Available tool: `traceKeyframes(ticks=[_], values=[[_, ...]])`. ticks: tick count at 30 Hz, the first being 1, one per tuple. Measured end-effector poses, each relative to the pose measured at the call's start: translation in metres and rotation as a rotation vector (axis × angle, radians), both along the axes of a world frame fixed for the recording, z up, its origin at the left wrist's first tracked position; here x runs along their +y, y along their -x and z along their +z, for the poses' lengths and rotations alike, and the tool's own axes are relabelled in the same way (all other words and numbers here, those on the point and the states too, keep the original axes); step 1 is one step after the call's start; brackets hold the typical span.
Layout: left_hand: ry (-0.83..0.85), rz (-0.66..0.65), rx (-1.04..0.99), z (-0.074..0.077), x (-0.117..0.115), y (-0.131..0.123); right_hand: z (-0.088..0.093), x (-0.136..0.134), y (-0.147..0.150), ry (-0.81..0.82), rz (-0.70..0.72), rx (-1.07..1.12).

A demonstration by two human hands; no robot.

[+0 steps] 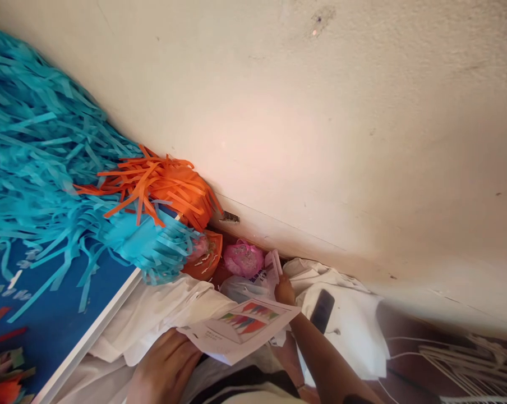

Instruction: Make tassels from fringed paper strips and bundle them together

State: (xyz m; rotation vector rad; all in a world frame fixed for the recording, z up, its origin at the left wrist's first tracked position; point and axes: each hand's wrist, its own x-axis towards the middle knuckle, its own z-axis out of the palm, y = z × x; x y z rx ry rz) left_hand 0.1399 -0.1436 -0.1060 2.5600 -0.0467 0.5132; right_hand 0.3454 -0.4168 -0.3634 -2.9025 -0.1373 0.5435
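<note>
My left hand (pixel 165 365) grips the lower left edge of a printed paper sheet (pixel 245 325), its thumb hidden beneath. Red, green and blue pointed shapes are printed on the sheet. Past it, my right hand (pixel 284 290) reaches down toward the wall, closed round a small pale pink packet (pixel 273 266); what the packet contains cannot be made out. A pink plastic bundle (pixel 243 258) lies just left of that packet. Below the bundle is a clear plastic bag (pixel 243 289), partly covered by the sheet.
Turquoise paper fringe (pixel 47 140) and orange fringe (pixel 165 185) heap over a blue board (pixel 77 314) with a white edge. A dark phone (pixel 322 310) rests on white cloth (pixel 354 331) at right. Behind everything stands a pale wall (pixel 299 140). Thin cords (pixel 459 370) lie lower right.
</note>
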Motion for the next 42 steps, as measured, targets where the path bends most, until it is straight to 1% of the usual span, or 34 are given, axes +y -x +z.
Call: traceKeyframes(ticks=[6, 10, 16, 24, 28, 34, 36, 42], values=[[0.001, -0.016, 0.022, -0.001, 0.000, -0.003, -0.004, -0.005, 0.006, -0.006, 0.092, -0.055], [-0.002, -0.025, 0.019, -0.002, 0.001, -0.005, -0.010, 0.000, 0.007, -0.023, 0.108, -0.054], [-0.005, -0.035, 0.054, -0.005, 0.001, -0.004, -0.011, 0.004, 0.012, -0.117, 0.160, -0.034], [-0.038, -0.036, 0.043, -0.010, 0.002, -0.003, 0.000, 0.009, 0.015, -0.211, 0.144, 0.042], [-0.010, -0.031, 0.062, -0.011, 0.002, -0.002, 0.010, 0.016, 0.016, -0.246, 0.141, 0.086], [-0.027, -0.035, 0.049, -0.017, 0.005, 0.001, 0.024, 0.023, 0.014, -0.290, 0.125, 0.165], [-0.026, -0.038, 0.044, -0.015, 0.005, -0.002, 0.026, 0.024, 0.013, -0.295, 0.115, 0.180], [-0.035, -0.058, 0.004, -0.001, 0.003, -0.016, 0.028, 0.025, 0.012, -0.309, 0.070, 0.212]])
